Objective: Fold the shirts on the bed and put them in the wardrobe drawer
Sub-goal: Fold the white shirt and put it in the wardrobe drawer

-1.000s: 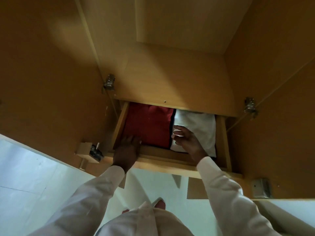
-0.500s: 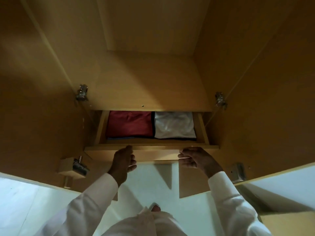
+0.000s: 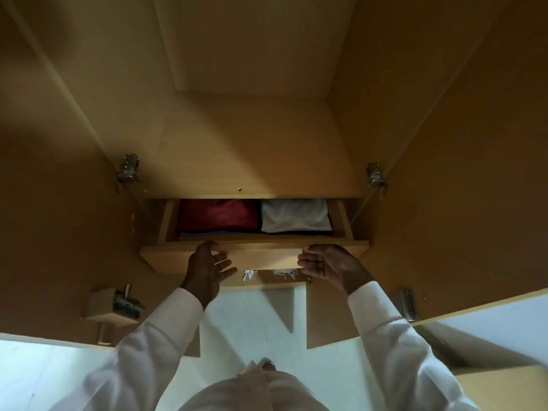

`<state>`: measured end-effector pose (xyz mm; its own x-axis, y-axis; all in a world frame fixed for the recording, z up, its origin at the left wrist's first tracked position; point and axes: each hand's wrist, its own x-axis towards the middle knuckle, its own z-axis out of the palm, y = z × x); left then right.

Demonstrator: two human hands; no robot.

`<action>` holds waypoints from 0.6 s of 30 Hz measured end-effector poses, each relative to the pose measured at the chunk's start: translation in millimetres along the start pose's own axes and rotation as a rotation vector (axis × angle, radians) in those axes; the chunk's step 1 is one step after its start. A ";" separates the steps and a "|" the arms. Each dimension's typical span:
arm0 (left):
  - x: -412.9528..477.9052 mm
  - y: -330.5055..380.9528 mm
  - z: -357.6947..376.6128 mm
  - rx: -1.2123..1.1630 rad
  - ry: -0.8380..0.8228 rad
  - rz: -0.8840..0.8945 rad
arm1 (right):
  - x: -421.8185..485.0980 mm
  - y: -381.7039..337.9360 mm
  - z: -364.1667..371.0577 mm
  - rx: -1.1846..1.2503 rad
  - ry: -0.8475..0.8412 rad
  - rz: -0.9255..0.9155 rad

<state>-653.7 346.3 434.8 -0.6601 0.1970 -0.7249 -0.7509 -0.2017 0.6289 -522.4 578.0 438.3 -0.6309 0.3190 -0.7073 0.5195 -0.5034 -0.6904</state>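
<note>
Both folded shirts lie side by side in the pale wooden wardrobe drawer [image 3: 267,258], the dark red folded shirt [image 3: 218,215] on the left and the white folded shirt [image 3: 295,216] on the right, with the drawer standing partly out under the wooden shelf [image 3: 252,149]. The left hand [image 3: 207,268] is spread loose against the drawer front and grips nothing. The right hand [image 3: 329,265] hovers at the front's right part with its fingers slackly curved, also holding nothing, though I can't say if it quite touches the wood. The likely next move is pushing the drawer home, and that is where trouble could come. With one hand pressing harder than the other, the drawer may skew on its runners and jam. The shirts sit high, close under the shelf's edge, so a raised fold could drag and rumple as it goes in. Fingertips left over the top edge risk a pinch. The frayed white threads [image 3: 284,272] hanging below the front could snag too.
</note>
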 end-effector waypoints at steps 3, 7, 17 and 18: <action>16.0 10.1 10.7 -0.009 -0.006 0.035 | 16.6 -9.1 8.2 0.108 -0.020 -0.035; 32.4 24.3 27.3 -0.075 -0.029 0.047 | 40.4 -20.5 20.0 0.244 -0.065 -0.089; 68.0 37.7 51.4 0.277 -0.091 0.109 | 89.0 -54.6 38.7 0.469 -0.050 -0.105; 71.8 39.0 53.3 0.396 -0.099 0.118 | 92.5 -56.1 38.9 0.482 -0.056 -0.106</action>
<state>-731.5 403.7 422.3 -0.7262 0.2900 -0.6233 -0.6081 0.1520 0.7792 -632.3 604.5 417.5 -0.7028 0.3517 -0.6184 0.1331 -0.7889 -0.6000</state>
